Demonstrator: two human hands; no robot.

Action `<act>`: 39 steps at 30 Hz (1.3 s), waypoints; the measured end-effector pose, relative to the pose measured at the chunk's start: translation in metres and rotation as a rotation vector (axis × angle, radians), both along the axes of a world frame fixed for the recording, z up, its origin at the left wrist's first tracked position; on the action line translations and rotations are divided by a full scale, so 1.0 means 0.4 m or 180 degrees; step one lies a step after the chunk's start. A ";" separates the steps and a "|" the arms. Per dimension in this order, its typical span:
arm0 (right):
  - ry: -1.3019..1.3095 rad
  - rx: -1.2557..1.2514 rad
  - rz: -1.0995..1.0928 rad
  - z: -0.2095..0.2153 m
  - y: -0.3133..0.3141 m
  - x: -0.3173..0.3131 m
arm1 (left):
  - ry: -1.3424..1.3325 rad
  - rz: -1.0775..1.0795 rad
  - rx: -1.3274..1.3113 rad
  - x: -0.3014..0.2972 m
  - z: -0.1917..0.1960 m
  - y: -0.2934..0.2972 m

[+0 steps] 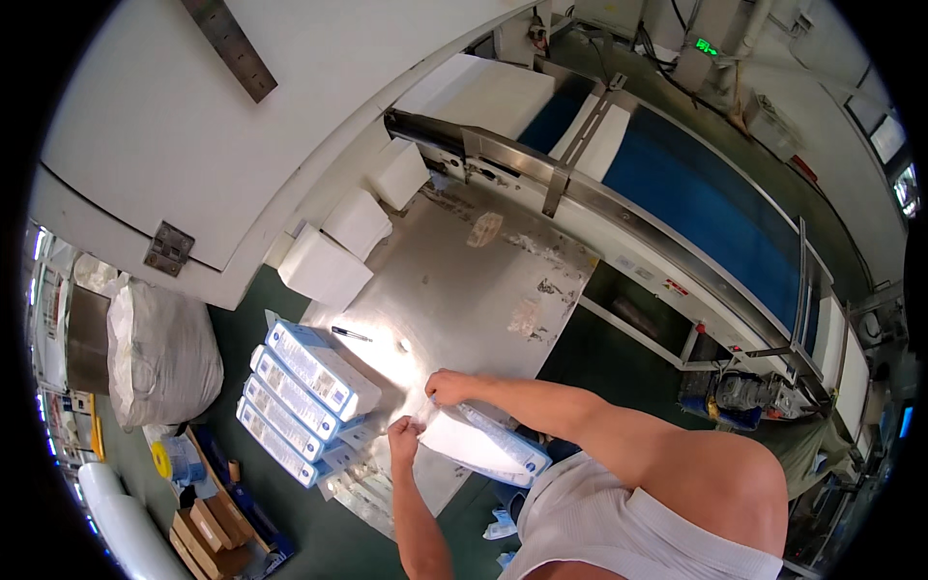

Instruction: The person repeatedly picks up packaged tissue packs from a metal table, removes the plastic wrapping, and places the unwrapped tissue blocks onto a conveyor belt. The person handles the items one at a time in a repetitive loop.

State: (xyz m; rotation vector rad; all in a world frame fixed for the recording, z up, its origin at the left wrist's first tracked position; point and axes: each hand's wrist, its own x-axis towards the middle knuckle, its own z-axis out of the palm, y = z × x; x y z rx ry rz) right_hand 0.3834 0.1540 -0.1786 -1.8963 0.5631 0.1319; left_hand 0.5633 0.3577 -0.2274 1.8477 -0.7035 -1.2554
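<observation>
A blue-and-white plastic pack [498,449] with a white block of what looks like folded paper inside lies at the near edge of a metal table [435,280], close to my body. My left hand [404,437] pinches the film at the pack's far left end. Just beyond it, my right hand [449,387] grips the other corner of that same end, fingers closed. To the left of my hands, several similar filled packs [304,391] lie side by side in a row. A dark pen [351,333] rests on the table beyond them.
White paper blocks [329,266] stand along the table's far left edge, by a white machine cabinet [174,116]. A blue conveyor belt [691,179] with metal rails runs beyond and right. On the floor at left are a big white sack [159,358] and cardboard pieces [213,532].
</observation>
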 end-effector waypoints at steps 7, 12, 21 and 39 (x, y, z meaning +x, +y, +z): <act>0.0619 0.0161 -0.0851 -0.166 0.089 -0.124 | 0.0520 0.2477 -0.0182 -0.186 -0.168 0.053; 0.2317 0.0987 0.0033 0.094 0.125 -0.406 | 0.1602 0.1513 0.1321 -0.508 0.085 0.150; 0.1253 0.0921 -0.1428 0.098 0.087 -0.321 | 0.1108 0.2751 0.0593 -0.516 0.032 0.054; -0.0347 0.4868 -0.3654 -0.160 0.031 -0.381 | 0.4273 0.3847 -0.1283 -0.624 -0.083 0.005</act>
